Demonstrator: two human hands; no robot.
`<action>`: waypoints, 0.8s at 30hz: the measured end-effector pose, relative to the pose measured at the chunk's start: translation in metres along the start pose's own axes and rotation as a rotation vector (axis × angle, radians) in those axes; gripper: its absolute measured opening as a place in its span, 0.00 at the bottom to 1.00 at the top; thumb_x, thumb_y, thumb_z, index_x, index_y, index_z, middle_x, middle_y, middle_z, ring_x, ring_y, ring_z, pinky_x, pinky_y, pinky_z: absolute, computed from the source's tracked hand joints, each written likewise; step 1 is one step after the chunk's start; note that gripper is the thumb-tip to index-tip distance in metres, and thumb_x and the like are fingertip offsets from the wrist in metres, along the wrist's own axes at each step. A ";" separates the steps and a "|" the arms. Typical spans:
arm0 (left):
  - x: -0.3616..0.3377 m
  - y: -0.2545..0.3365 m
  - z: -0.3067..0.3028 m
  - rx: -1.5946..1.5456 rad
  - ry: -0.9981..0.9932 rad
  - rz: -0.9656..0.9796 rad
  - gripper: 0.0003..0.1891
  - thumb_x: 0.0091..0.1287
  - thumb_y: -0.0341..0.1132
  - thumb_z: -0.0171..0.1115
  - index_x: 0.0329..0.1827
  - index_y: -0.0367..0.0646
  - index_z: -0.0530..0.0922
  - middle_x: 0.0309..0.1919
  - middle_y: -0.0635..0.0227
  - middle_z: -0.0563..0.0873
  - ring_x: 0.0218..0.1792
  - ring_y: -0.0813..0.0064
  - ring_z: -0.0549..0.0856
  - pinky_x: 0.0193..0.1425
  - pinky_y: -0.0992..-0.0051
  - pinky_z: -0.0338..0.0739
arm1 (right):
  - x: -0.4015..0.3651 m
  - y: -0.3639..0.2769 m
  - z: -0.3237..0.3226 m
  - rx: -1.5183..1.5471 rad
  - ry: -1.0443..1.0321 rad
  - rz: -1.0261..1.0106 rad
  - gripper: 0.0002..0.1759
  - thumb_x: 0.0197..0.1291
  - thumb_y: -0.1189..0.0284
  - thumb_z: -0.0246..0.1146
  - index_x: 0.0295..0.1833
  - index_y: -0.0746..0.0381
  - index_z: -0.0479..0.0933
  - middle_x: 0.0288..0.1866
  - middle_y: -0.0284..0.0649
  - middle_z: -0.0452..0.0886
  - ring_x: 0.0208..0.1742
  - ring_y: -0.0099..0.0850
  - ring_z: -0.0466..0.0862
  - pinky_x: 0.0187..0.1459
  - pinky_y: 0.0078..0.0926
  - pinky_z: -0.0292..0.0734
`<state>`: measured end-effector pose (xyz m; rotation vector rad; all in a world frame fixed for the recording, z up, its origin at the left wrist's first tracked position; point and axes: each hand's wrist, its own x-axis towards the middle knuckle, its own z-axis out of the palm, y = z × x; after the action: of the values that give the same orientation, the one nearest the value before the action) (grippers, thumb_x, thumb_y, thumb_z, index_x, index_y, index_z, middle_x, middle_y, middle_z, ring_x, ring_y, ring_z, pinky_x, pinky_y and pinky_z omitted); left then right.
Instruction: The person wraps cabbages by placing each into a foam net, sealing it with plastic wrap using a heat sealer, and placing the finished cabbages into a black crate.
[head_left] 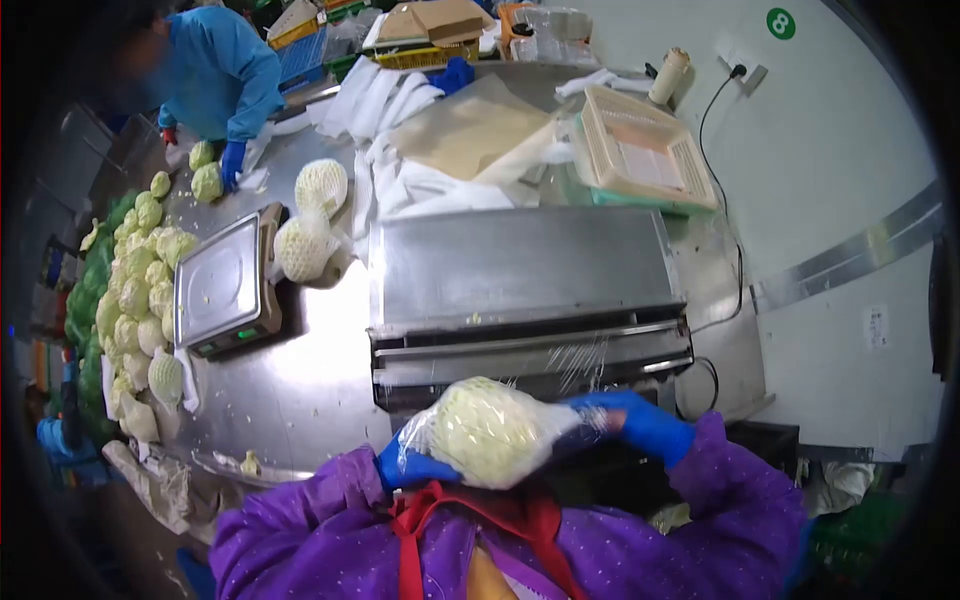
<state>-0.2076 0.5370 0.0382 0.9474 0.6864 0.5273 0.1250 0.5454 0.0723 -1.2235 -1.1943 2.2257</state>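
Observation:
A pale green cabbage (485,430) in clear plastic film sits between my hands, close in front of my chest. My left hand (415,464), in a blue glove, cups the cabbage's left side. At the other side, my right hand (640,425), also blue-gloved, grips the clear plastic film (570,425) stretched off the cabbage. Just beyond stands a stainless steel film-wrapping machine (520,262), with shreds of film clinging to its front bar.
Left of the machine are a weighing scale (218,285) and two cabbages in foam nets (305,248). A heap of cabbages (135,285) lies farther left. A co-worker in a blue smock (215,75) handles cabbages at the back left. A beige basket (600,110) stands at the back right.

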 end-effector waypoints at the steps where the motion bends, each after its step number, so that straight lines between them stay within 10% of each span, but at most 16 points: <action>1: -0.009 -0.021 0.004 -0.140 0.064 -0.014 0.46 0.48 0.28 0.73 0.71 0.37 0.56 0.63 0.61 0.72 0.62 0.68 0.73 0.68 0.68 0.66 | -0.003 0.026 -0.001 0.463 -0.055 -0.114 0.29 0.67 0.58 0.54 0.67 0.64 0.65 0.62 0.43 0.74 0.62 0.31 0.73 0.65 0.31 0.66; 7: -0.021 -0.058 0.013 -0.133 0.126 -0.093 0.40 0.53 0.28 0.69 0.69 0.37 0.59 0.61 0.60 0.74 0.61 0.68 0.74 0.67 0.69 0.67 | -0.002 0.062 0.049 -0.149 0.661 -0.254 0.10 0.64 0.68 0.60 0.40 0.65 0.79 0.31 0.26 0.76 0.35 0.16 0.70 0.37 0.19 0.69; 15: -0.019 -0.063 -0.048 0.100 -0.256 -0.018 0.36 0.63 0.35 0.65 0.72 0.37 0.57 0.66 0.60 0.69 0.67 0.67 0.68 0.72 0.68 0.60 | 0.021 0.129 0.101 0.272 1.114 -0.515 0.14 0.69 0.64 0.55 0.36 0.63 0.76 0.28 0.27 0.73 0.31 0.15 0.69 0.35 0.17 0.68; 24: -0.061 -0.025 -0.046 0.194 -0.125 -0.184 0.25 0.69 0.42 0.57 0.65 0.37 0.68 0.57 0.64 0.77 0.58 0.75 0.75 0.65 0.72 0.68 | 0.002 0.184 0.156 0.445 1.198 -0.696 0.12 0.71 0.64 0.51 0.44 0.60 0.73 0.37 0.29 0.75 0.39 0.18 0.74 0.43 0.20 0.70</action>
<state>-0.2795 0.5082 0.0162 1.0771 0.7119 0.2393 0.0158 0.3578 -0.0326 -1.3006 -0.4469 0.8512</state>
